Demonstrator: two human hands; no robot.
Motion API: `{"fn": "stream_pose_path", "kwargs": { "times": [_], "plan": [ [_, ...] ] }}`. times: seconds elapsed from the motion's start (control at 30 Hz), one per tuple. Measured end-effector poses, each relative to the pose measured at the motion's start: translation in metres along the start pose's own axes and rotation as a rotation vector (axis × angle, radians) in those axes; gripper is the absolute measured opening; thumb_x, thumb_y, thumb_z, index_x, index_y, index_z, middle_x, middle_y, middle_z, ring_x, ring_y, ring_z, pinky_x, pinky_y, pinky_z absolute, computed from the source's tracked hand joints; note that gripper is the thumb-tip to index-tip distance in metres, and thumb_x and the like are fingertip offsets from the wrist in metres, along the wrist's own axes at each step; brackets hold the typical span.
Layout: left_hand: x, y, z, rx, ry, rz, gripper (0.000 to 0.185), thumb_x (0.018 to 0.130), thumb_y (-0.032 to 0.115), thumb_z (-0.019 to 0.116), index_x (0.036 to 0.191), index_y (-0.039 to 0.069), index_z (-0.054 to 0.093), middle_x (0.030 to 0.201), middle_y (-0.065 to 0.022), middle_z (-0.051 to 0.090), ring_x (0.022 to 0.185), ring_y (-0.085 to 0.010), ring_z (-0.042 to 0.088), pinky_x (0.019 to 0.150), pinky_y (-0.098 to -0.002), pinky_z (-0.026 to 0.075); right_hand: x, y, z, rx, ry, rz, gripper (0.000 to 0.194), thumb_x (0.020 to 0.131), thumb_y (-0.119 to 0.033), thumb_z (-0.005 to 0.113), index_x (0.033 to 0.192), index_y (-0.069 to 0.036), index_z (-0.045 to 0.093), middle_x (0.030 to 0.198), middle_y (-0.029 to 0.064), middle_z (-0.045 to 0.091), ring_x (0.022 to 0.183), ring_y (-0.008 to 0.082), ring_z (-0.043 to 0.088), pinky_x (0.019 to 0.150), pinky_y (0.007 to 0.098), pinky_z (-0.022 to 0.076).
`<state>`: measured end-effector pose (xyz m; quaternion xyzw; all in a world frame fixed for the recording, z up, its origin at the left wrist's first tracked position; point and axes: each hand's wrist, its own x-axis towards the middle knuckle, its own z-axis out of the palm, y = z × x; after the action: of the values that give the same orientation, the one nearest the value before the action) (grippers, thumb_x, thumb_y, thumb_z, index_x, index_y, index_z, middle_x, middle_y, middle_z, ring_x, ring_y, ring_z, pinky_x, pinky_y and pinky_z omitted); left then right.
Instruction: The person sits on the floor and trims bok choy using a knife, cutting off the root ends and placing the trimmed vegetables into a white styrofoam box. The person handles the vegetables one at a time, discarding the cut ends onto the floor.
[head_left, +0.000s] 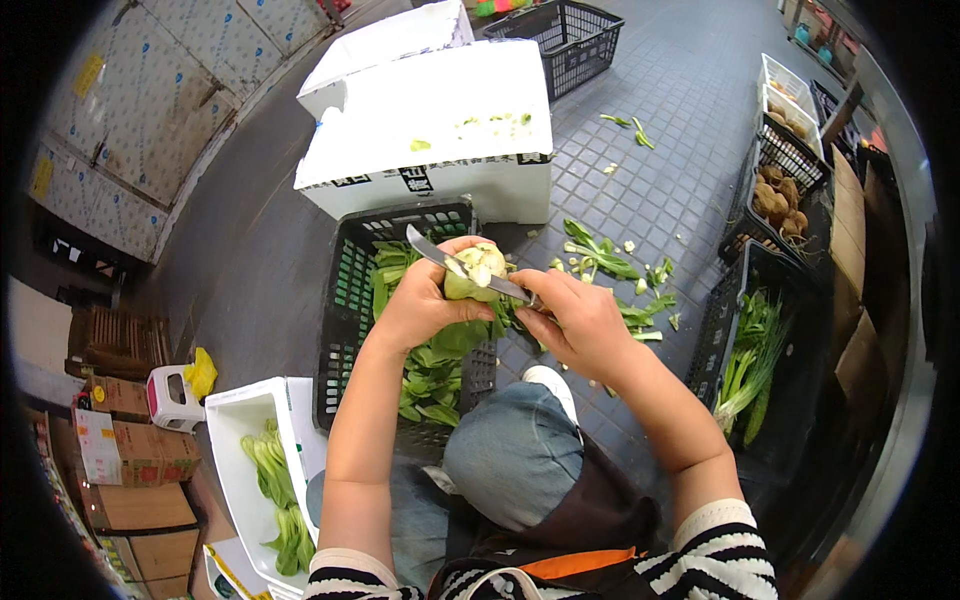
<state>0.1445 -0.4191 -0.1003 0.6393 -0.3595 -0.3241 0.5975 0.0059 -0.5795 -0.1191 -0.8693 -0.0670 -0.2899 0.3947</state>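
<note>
My left hand (425, 304) grips a head of bok choy (474, 283) with its pale cut base turned up. In my right hand (574, 315) is a knife (433, 251) with a curved tip, its blade lying across that base. The knife's handle is mostly hidden by my fingers. Below both hands stands a black plastic crate (352, 300) holding leafy greens (431, 382). Green leaves hang down from the held head over the crate's right side.
Trimmed leaves and stem pieces (600, 251) litter the tiled floor. Ahead is a white foam box (427, 112); another foam box (281, 450) at left holds bok choy (281, 495). Crates on the right contain brown root vegetables (780, 201) and green onions (750, 360).
</note>
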Motion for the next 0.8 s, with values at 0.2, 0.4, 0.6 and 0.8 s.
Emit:
{"fn": "stream_pose_path", "kwargs": {
  "times": [0.2, 0.4, 0.6, 0.8],
  "plan": [
    [-0.006, 0.001, 0.002, -0.227, -0.009, 0.082, 0.07, 0.064, 0.027, 0.08, 0.119, 0.001, 0.047, 0.104, -0.0078, 0.059, 0.093, -0.0181, 0.058, 0.079, -0.032, 0.049, -0.021, 0.047, -0.011, -0.308, 0.138, 0.364, 0.029, 0.079, -0.015, 0.06, 0.106, -0.005, 0.055, 0.095, 0.0151, 0.062, 0.081, 0.0333, 0.061, 0.068, 0.0408, 0.0492],
    [-0.057, 0.009, -0.077, -0.81, 0.281, 0.266, 0.05, 0.09, 0.038, 0.052, 0.123, 0.002, 0.043, 0.107, -0.0103, 0.056, 0.094, -0.0231, 0.057, 0.086, -0.0391, 0.047, -0.08, 0.069, 0.023, -0.051, 0.121, 0.466, 0.025, 0.082, -0.012, 0.058, 0.105, -0.003, 0.056, 0.064, 0.0003, 0.047, 0.059, 0.0082, 0.041, 0.053, 0.0247, 0.0343],
    [-0.243, 0.039, -0.173, -0.493, 0.85, 0.273, 0.034, 0.082, 0.003, 0.059, 0.114, -0.001, 0.049, 0.095, -0.0149, 0.06, 0.09, -0.0262, 0.061, 0.076, -0.0408, 0.054, -0.144, 0.084, 0.059, 0.319, -0.13, 0.823, 0.024, 0.086, -0.008, 0.054, 0.109, -0.002, 0.055, 0.066, -0.0039, 0.042, 0.055, 0.0055, 0.037, 0.048, 0.0216, 0.0305],
    [-0.493, 0.077, -0.2, 0.223, 1.298, 0.044, 0.05, 0.075, 0.01, 0.07, 0.121, 0.004, 0.049, 0.103, -0.0066, 0.06, 0.091, -0.0175, 0.061, 0.081, -0.0302, 0.048, -0.17, 0.117, 0.064, 0.927, 0.055, 1.388, 0.027, 0.082, -0.017, 0.062, 0.104, -0.001, 0.058, 0.087, 0.0104, 0.064, 0.078, 0.0166, 0.059, 0.074, 0.0257, 0.0453]
  ]
}}
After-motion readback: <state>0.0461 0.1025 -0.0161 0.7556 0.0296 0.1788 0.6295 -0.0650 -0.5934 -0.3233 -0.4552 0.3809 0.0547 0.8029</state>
